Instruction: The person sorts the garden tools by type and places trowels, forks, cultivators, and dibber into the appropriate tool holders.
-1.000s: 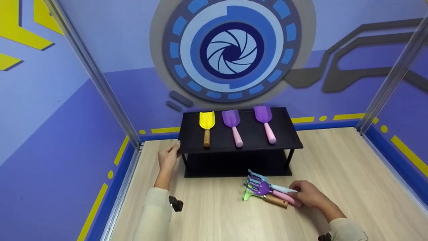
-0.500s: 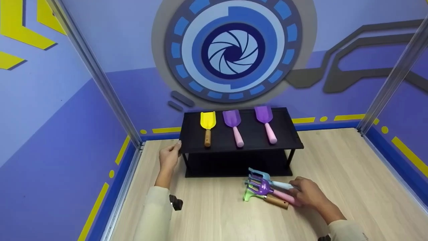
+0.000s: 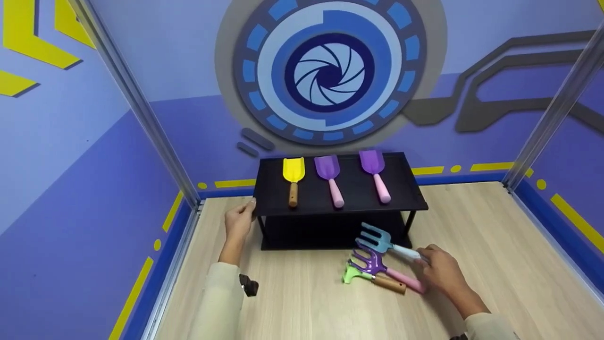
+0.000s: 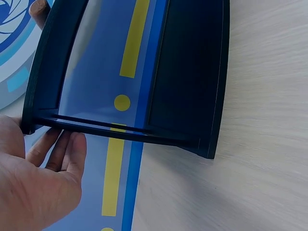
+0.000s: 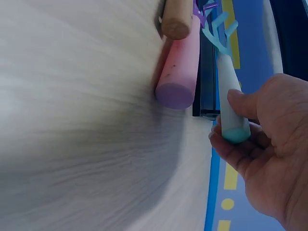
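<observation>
My right hand [image 3: 442, 270] pinches the pale handle of a light blue garden hand fork [image 3: 378, 240] between thumb and fingers, tines pointing left. In the right wrist view its handle [image 5: 231, 101] is up off the table. Just below it lie a purple hand fork [image 3: 373, 262] with a pink handle and a light green tool [image 3: 351, 273] with a wooden handle, its head partly covered. My left hand [image 3: 238, 225] grips the left front corner of a black two-tier rack [image 3: 358, 200]. In the left wrist view the fingers [image 4: 76, 151] lie beneath the rack's top tier.
On the top tier lie a yellow scoop [image 3: 293, 171] with a wooden handle and two purple scoops, one in the middle [image 3: 327, 167] and one at the right [image 3: 372, 162]. A patterned wall [image 3: 188, 132] stands close behind the rack. Wooden tabletop [image 3: 302, 302] extends in front.
The light blue fork has been lifted off the other two tools and moved slightly right and toward the rack with my right hand. My left hand stays at the rack's corner.
</observation>
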The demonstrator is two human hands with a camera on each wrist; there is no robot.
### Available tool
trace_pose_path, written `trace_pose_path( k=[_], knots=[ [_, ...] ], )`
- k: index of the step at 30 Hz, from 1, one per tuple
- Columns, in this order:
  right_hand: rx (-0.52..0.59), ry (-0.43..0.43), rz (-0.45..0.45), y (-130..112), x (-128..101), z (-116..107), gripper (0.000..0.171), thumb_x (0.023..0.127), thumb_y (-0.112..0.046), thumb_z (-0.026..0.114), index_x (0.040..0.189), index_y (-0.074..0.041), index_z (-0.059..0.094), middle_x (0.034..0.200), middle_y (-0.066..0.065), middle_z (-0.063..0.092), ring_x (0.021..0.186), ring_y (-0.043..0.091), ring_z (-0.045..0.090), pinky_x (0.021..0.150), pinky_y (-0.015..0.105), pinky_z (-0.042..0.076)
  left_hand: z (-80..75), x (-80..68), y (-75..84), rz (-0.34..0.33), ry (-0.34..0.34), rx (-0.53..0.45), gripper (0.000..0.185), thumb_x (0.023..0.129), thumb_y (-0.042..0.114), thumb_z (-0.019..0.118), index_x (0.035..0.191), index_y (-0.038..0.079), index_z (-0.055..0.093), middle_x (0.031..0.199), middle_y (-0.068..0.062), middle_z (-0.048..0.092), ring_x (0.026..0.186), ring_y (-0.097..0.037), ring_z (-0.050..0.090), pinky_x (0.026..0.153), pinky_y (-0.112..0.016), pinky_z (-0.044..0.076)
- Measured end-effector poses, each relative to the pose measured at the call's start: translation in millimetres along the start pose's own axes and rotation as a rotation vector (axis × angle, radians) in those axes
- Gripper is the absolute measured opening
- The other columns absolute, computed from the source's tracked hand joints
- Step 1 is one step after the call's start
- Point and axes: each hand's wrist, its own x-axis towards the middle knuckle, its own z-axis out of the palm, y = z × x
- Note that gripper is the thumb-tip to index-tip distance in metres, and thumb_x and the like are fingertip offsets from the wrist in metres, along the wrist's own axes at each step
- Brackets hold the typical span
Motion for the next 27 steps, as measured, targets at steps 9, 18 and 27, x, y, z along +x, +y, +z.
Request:
trace_pose_path(
  k=[9,18,27],
  knots=[
    [0.189,-0.094,0.175,-4.6,2.6,-0.5,0.031,0.097,-0.013,0.075,0.12,0.008,0.076,0.108,0.021,0.079,0.097,0.031,0.073,0.081,0.041,0.058,0.0,-0.4,0.3,0.002,0.004,-0.001,0.042,0.108,0.032,0.065,0.136,0.001,0.071,0.14,-0.022,0.07,0.129,-0.033,0.069,0.112,-0.046,0.057],
    [0.368,-0.194,0.376,-12.9,5.4,-1.1,0.034,0.102,-0.019,0.07,0.124,0.007,0.075,0.105,0.015,0.078,0.088,0.017,0.065,0.072,0.026,0.052,1.1,-0.4,-0.4,0.005,0.011,0.01,0.044,0.108,0.035,0.064,0.133,0.0,0.072,0.136,-0.023,0.071,0.122,-0.03,0.071,0.11,-0.043,0.059],
    [0.484,-0.183,0.47,-20.6,4.6,3.0,0.041,0.105,-0.027,0.068,0.122,0.009,0.073,0.104,0.017,0.077,0.086,0.015,0.071,0.071,0.025,0.056,1.0,-1.4,-1.5,0.016,0.006,0.003,0.044,0.108,0.037,0.063,0.133,0.001,0.073,0.137,-0.021,0.071,0.123,-0.029,0.07,0.111,-0.043,0.059]
  ],
)
